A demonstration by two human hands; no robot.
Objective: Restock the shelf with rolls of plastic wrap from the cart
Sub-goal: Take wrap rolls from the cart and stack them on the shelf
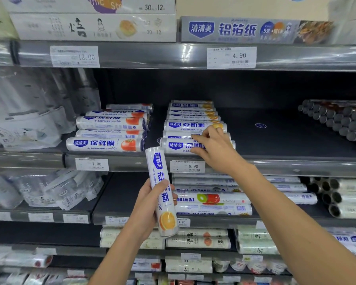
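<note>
While the left hand (pixel 150 204) grips a white, orange-printed plastic-wrap roll (pixel 162 188) nearly upright, the right hand (pixel 214 149) touches matching stacked rolls (pixel 185 125) on the dark shelf (pixel 275 138), grip unclear.

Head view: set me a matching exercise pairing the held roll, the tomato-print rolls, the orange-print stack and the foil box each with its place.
Things:
1. held roll
2. tomato-print rolls
3. orange-print stack
4. foil box

Places:
A. above the 4.90 tag
B. gripped by the left hand
C. above the 7.00 tag
D. above the 9.90 tag, touched by the right hand

Pairs: 1-B, 2-C, 3-D, 4-A
</note>
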